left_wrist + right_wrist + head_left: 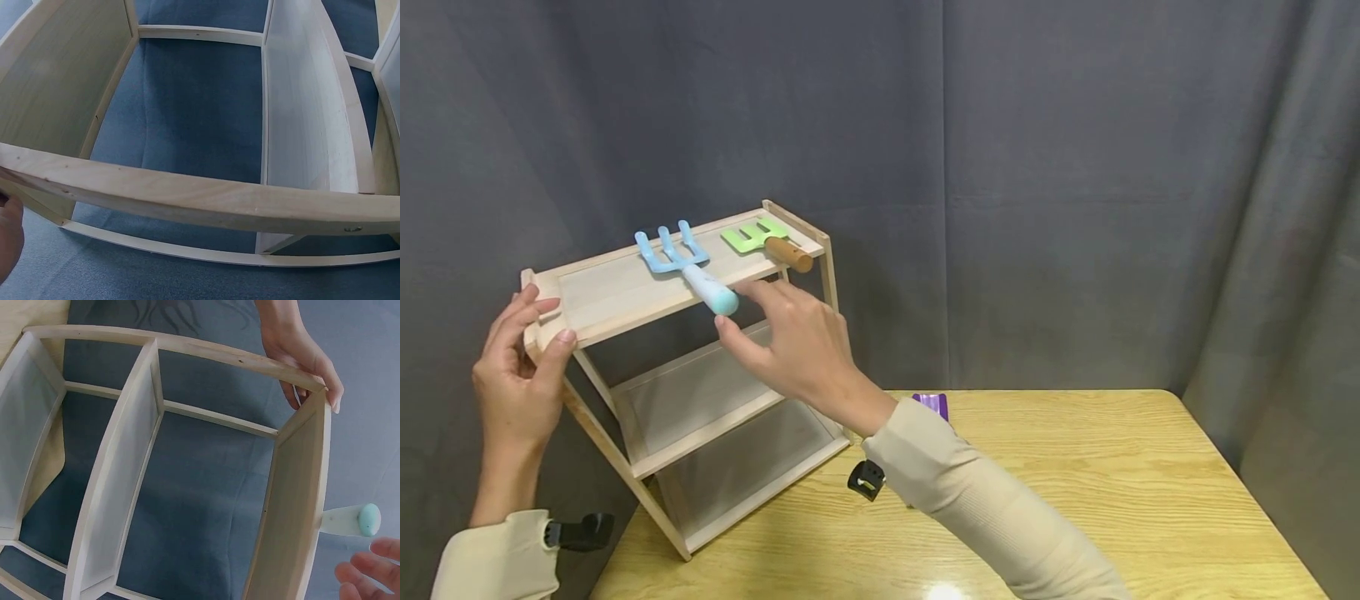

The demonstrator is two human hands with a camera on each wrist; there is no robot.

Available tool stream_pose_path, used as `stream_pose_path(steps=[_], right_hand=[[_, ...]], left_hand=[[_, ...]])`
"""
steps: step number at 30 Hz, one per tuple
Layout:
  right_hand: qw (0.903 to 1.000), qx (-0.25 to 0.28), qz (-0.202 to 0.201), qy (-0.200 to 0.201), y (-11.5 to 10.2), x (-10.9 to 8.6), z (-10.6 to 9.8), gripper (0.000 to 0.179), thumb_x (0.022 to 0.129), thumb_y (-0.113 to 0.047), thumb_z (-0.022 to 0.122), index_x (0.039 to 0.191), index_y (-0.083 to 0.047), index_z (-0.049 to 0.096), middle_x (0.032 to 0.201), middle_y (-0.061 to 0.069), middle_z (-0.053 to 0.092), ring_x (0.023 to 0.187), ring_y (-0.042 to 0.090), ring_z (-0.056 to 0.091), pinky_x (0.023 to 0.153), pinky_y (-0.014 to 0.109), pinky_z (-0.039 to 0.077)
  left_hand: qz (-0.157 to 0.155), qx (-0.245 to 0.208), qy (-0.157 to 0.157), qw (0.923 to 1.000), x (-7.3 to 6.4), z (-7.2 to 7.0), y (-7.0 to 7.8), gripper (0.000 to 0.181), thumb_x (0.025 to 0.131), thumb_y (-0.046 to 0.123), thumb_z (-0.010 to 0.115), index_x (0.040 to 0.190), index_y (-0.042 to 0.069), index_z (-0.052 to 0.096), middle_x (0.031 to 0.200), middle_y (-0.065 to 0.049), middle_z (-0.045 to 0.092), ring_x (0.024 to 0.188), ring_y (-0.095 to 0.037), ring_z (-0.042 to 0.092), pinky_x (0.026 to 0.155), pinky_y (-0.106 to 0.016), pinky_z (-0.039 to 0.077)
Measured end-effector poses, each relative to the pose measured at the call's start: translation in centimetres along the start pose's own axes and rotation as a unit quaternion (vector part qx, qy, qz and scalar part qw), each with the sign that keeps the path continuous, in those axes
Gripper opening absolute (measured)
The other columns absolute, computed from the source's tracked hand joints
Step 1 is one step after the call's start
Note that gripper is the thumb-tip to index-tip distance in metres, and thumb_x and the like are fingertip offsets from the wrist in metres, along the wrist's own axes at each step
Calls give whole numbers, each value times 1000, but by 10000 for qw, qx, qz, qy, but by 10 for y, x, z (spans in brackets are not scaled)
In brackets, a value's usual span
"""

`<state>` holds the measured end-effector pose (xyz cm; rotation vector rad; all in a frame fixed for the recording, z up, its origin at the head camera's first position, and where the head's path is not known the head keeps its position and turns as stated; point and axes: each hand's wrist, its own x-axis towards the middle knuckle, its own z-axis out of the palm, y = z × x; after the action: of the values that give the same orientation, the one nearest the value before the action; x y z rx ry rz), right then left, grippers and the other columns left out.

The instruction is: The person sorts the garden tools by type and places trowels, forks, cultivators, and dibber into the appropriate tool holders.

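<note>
A three-tier wooden shelf stands at the left of the table. My left hand holds its upper left corner, thumb at the front and fingers over the side. On the top board lies a light blue hand fork, its white handle with a mint end jutting past the front edge. Beside it rests a green hand fork with a wooden handle. My right hand is at the blue fork's handle end, thumb and fingers spread around it; the right wrist view shows fingertips apart from the handle.
The shelf's middle board and bottom board sit below the right hand. A purple item lies on the yellow wooden table, partly behind the right sleeve. Grey curtains hang behind.
</note>
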<state>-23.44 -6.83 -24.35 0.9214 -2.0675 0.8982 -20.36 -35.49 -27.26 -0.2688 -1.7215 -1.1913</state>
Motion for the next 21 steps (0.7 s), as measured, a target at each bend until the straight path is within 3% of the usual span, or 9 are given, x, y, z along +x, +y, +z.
stream_pose_path(steps=[9,21], right_hand=[[9992,-58,-328,227,4,-13,-10,37,88,-38,60,115,-14,68,99,-4,67,67,6,55,48,21,41],[9985,225,-382,324,18,-38,-28,36,89,-34,58,116,-13,68,108,-3,68,93,10,64,58,24,48]], left_hand=[[-16,33,7,10000,1,-1,0,36,82,-3,59,117,-12,61,138,-15,51,135,-26,38,111,-30,25],[-59,125,-23,9999,1,0,0,36,82,-3,60,118,-12,61,138,-14,51,135,-25,37,111,-29,26]])
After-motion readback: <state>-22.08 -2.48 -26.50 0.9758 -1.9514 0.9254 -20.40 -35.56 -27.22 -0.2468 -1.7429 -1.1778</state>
